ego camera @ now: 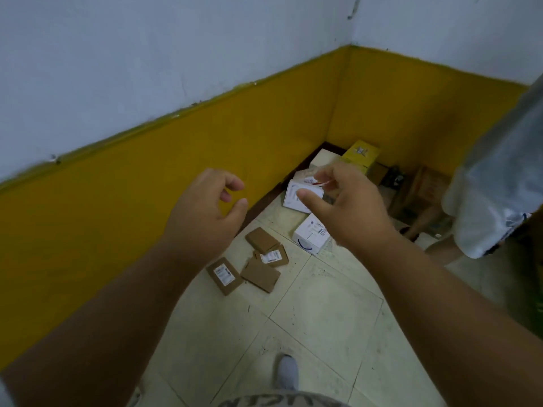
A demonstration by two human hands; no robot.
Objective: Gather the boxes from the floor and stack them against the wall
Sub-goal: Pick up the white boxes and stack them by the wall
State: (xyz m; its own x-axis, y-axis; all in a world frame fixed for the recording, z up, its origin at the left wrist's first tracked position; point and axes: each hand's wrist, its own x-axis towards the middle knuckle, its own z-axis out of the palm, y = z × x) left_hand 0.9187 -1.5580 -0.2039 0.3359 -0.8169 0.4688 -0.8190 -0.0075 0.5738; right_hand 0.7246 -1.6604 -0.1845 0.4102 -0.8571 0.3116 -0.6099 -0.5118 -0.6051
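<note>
We see both bare hands held out over the tiled floor [323,304], neither holding anything. Left hand [205,210] hangs in front of the yellow wall band [147,177], fingers curled loosely, grip open and empty. Right hand [346,207] sits above the white boxes, thumb out and fingers half bent, grip also open; it overlaps the upper white box [293,198] in view, but we cannot tell if it touches it. That box is tilted, near the dark skirting at the wall base. A second white box [311,235] with a label lies just below it on the floor. Four flat brown cardboard boxes lie scattered close to the wall: one plain [261,239], one with a white label [273,257] partly under it, another plain [260,276], and a labelled one [224,274] slightly apart on the left. In the corner we spot a cream box [324,157] against the wall with a yellow box [361,154] beside it. More brown cartons [423,189] sit further right, blurred. Another person in a white shirt [493,183] stands at the right edge. A grey sock [286,374] shows at the bottom.
</note>
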